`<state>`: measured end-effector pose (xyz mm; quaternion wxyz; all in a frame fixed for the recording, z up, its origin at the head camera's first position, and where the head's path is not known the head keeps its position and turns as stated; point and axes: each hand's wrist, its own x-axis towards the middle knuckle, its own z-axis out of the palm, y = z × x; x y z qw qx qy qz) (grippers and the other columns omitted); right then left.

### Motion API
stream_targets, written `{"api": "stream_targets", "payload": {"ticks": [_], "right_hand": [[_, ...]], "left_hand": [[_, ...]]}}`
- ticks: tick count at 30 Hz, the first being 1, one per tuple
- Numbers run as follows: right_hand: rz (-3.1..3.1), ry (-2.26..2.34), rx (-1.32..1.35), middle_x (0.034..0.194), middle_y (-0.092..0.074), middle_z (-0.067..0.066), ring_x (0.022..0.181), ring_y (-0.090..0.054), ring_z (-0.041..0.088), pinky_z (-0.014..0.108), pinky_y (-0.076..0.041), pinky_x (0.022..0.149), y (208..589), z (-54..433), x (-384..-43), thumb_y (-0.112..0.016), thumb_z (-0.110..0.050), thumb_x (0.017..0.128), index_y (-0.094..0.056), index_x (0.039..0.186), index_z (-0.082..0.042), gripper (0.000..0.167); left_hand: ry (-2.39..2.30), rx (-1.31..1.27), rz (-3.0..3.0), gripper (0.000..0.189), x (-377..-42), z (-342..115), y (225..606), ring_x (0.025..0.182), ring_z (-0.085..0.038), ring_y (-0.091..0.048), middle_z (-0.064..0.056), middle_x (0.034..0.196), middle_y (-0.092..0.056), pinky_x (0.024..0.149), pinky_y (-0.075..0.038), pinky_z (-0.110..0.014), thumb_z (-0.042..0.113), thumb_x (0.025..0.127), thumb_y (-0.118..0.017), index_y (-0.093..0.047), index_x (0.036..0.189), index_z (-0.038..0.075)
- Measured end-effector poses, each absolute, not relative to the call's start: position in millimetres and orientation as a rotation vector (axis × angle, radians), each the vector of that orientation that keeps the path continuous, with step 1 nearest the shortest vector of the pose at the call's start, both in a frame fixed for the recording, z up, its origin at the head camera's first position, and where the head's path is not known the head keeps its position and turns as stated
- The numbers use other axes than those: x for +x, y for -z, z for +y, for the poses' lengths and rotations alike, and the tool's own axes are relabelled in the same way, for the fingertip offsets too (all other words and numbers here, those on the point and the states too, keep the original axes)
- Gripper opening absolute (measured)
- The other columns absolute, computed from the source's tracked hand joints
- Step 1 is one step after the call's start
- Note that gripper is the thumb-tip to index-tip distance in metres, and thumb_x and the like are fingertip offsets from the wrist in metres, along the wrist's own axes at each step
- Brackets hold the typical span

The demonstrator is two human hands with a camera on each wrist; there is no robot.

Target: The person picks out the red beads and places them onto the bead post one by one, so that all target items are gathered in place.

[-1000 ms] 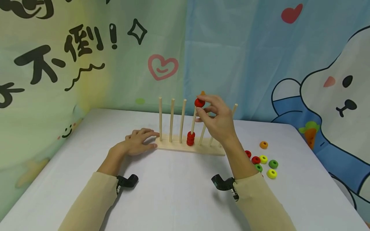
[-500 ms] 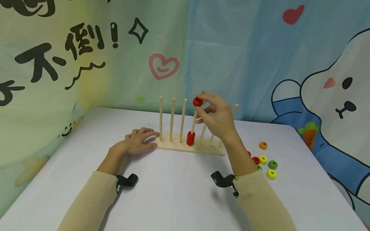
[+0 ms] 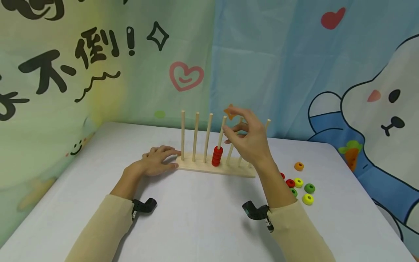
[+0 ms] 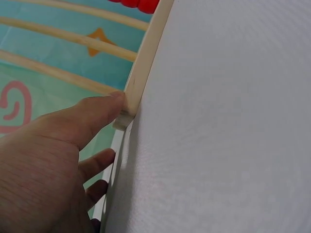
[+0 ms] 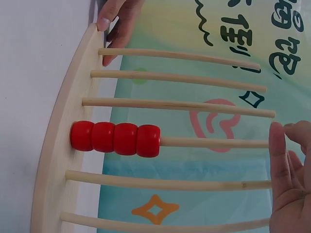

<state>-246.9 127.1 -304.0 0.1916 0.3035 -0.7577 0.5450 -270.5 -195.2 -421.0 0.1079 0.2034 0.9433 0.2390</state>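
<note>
A wooden peg rack [image 3: 199, 166] with a row of upright pegs stands on the table. Several red beads [image 3: 217, 156] are stacked at the foot of one middle peg, one against another in the right wrist view. My left hand [image 3: 158, 161] grips the rack's left end, thumb at the front corner and forefinger at the back. In the left wrist view its thumb [image 4: 97, 114] presses the base's end. My right hand [image 3: 248, 136] is up by the top of the beaded peg, thumb and forefinger spread apart with nothing between them.
Loose beads lie right of the rack: an orange one [image 3: 299, 166], yellow ones [image 3: 307, 199], green ones [image 3: 309, 188] and red ones [image 3: 290, 183]. My right forearm partly covers the group. A printed cloth backdrop [image 3: 262, 65] hangs behind the table [image 3: 196, 218].
My right hand has brought a red bead over the middle peg's tip and let it go. The bead has dropped onto the red stack, which is now taller. The left hand has stayed put.
</note>
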Motion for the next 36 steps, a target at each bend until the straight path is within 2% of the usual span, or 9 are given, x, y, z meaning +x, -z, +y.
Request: {"api": "stream_targets", "payload": {"ticks": [4,8,19,25,36], "right_hand": [[-2.145,-1.531,0.89,0.136,-0.054,0.009,0.077,-0.071,0.018,0.038,-0.061,0.061,305.7,132.5,-241.5,-0.07,0.004,0.093,-0.056,0.14,-0.007,0.051],[-2.134,-1.513,0.934,0.136,-0.054,0.008,0.079,-0.07,0.018,0.036,-0.061,0.062,307.1,136.6,-237.0,-0.07,0.006,0.093,-0.057,0.14,-0.009,0.051],[-2.119,-1.488,1.021,0.126,-0.059,0.009,0.076,-0.069,0.018,0.035,-0.061,0.061,321.5,151.2,-224.7,-0.07,0.012,0.09,-0.062,0.132,-0.006,0.047],[-2.152,-1.444,1.022,0.121,-0.06,0.016,0.076,-0.069,0.015,0.034,-0.061,0.06,328.7,166.6,-218.6,-0.07,0.015,0.088,-0.063,0.128,-0.002,0.044],[-2.283,-1.276,0.912,0.114,-0.065,0.006,0.077,-0.069,0.009,0.03,-0.061,0.063,339.0,206.6,-206.7,-0.07,0.011,0.09,-0.067,0.124,-0.006,0.038]], "left_hand": [[-0.702,0.615,2.781,0.06,-269.5,-195.6,421.1,0.142,-0.052,-0.028,-0.013,0.161,-0.034,0.102,-0.026,-0.076,0.058,0.101,-0.053,-0.048,0.152,0.029],[-0.712,0.622,2.786,0.061,-269.6,-196.3,422.4,0.14,-0.052,-0.028,-0.013,0.16,-0.034,0.101,-0.026,-0.075,0.061,0.1,-0.052,-0.048,0.152,0.029],[-0.72,0.585,2.771,0.059,-269.3,-196.0,421.7,0.144,-0.05,-0.027,-0.011,0.162,-0.033,0.103,-0.025,-0.074,0.055,0.1,-0.056,-0.048,0.152,0.029],[-0.714,0.575,2.765,0.058,-270.5,-196.8,423.6,0.144,-0.051,-0.027,-0.011,0.163,-0.032,0.103,-0.025,-0.075,0.055,0.101,-0.056,-0.047,0.153,0.03],[-0.739,0.584,2.757,0.06,-272.1,-195.6,424.7,0.144,-0.05,-0.026,-0.011,0.164,-0.031,0.103,-0.025,-0.073,0.056,0.101,-0.056,-0.047,0.153,0.029]]}}
